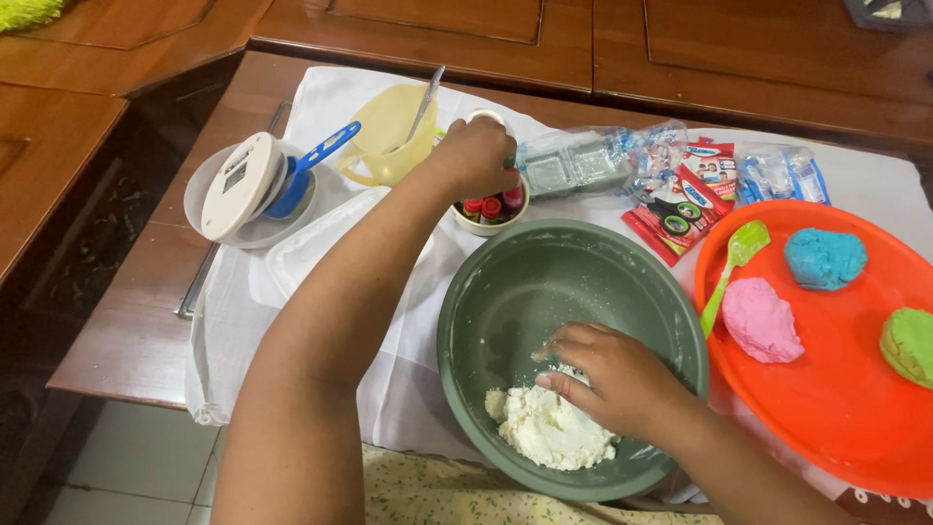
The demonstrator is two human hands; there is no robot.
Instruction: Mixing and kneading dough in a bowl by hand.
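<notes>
**Head view: 2 hands over bowl and bottle cup**

Lower centre of the frame: the right hand (622,379) rests with curled fingers on a lump of white dough (549,428) inside the green bowl (515,282); whether it grips the dough cannot be told. Upper centre: the left hand (476,156) is closed over a small cup of red-capped bottles (491,209), just beside the bowl's rim. At right, an orange tray (826,389) carries blue dough (824,258), pink dough (760,319), green dough (909,345) and a green spatula (734,264). A white cloth (408,379) covers the tabletop (126,340).
</notes>
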